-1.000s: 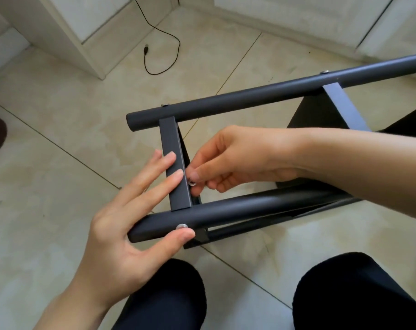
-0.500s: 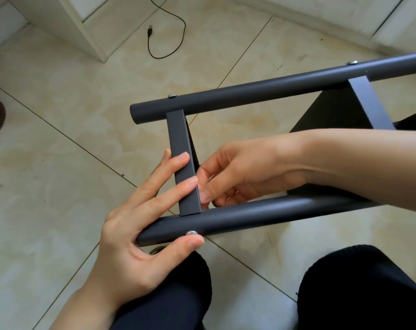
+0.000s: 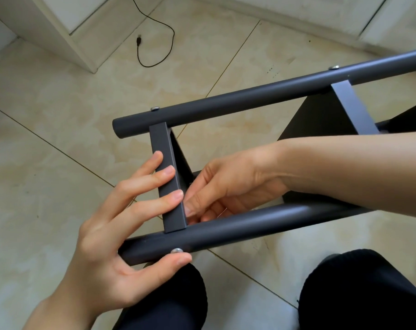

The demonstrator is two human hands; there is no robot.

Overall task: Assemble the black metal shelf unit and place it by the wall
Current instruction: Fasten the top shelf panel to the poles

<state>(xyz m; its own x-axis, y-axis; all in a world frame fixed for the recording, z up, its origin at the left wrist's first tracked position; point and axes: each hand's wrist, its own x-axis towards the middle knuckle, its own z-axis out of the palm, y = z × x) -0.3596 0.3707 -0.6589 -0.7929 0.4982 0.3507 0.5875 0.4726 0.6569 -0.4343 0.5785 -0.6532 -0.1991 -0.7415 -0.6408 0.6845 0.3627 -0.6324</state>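
The shelf frame (image 3: 226, 108) lies across the person's knees, part-bolted and not yet by the wall, as the left hand (image 3: 121, 236) braces crossbar (image 3: 167, 177) and near tube (image 3: 226, 231) with straight fingers, thumb beside a bolt head (image 3: 176, 250), and the right hand (image 3: 228, 186) curls behind the joint, its hold unclear.

Right hand (image 3: 228, 186) fills the gap between tubes (image 3: 250, 101) (crossbar (image 3: 165, 163) beside).
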